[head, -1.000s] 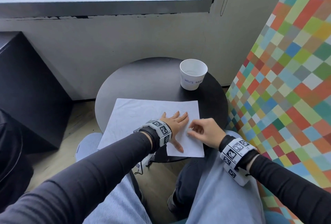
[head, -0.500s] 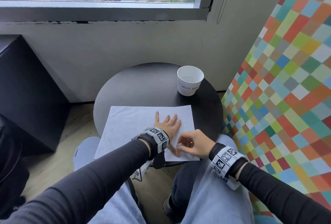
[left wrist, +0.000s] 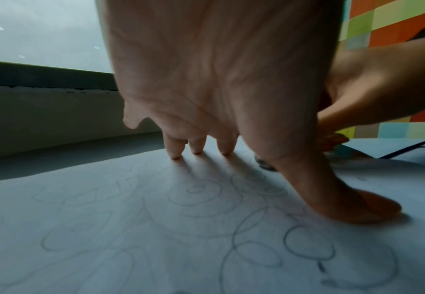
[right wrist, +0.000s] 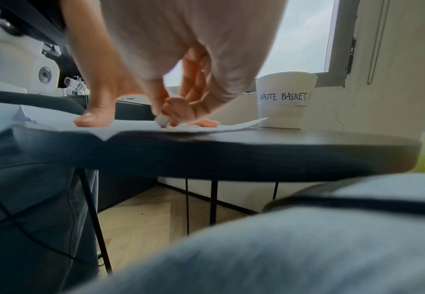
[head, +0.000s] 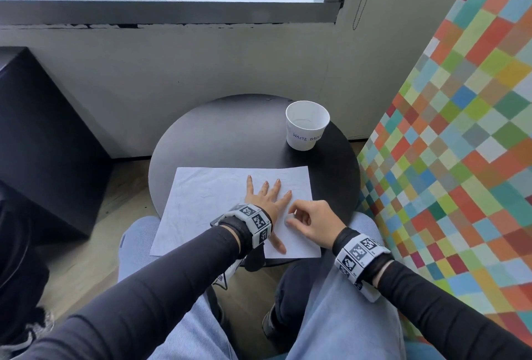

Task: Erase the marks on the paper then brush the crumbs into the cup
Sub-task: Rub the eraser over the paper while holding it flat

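The paper (head: 218,201) is laid on the near half of the round black table (head: 230,135), its near corners hanging past the table's edge. Faint pencil loops (left wrist: 244,228) are seen across it from the left wrist view. The paper is pressed down by the left hand (head: 266,201), fingers straight and spread. A small pale eraser (right wrist: 162,120) is pinched in the curled fingertips of the right hand (head: 312,223) and set against the sheet near its right edge. A white cup (head: 306,125), hand-lettered "WASTE BASKET", stands upright near the table's far right edge, apart from the paper.
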Demonstrator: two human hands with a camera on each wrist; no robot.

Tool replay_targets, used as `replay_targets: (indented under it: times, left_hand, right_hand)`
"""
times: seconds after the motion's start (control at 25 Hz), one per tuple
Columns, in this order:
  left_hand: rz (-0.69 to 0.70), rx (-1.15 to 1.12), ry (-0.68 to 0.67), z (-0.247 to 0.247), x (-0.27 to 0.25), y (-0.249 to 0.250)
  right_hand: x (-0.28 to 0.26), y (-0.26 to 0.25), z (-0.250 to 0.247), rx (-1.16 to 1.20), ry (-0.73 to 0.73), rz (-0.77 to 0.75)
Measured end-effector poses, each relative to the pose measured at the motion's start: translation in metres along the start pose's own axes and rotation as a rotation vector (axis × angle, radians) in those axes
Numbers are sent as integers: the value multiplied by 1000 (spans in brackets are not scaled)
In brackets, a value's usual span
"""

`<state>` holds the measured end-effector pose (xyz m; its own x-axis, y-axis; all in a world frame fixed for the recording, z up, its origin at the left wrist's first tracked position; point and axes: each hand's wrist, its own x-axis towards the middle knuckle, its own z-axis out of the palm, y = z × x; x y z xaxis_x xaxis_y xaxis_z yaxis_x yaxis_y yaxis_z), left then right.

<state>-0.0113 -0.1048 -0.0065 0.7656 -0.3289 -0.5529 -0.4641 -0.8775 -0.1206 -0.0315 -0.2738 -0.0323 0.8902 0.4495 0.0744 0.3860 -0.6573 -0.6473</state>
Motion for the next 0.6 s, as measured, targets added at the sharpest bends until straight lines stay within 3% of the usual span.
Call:
replay_targets:
  times: [0.16, 0.36, 0.48, 0.6]
  left_hand:
    - [-14, 24, -6, -2, 0, 3]
    - [-4, -6, 1, -2, -2, 1]
    - [-7, 4, -6, -2, -1, 1]
    - [-5, -1, -9, -1, -2, 1]
  right_hand:
    - [-5, -1, 3, 28, -140, -81]
    - [2, 5, -3, 29, 29, 14]
    - [-4, 1, 0, 16, -141, -65]
    - [0, 6, -4, 4, 3, 11]
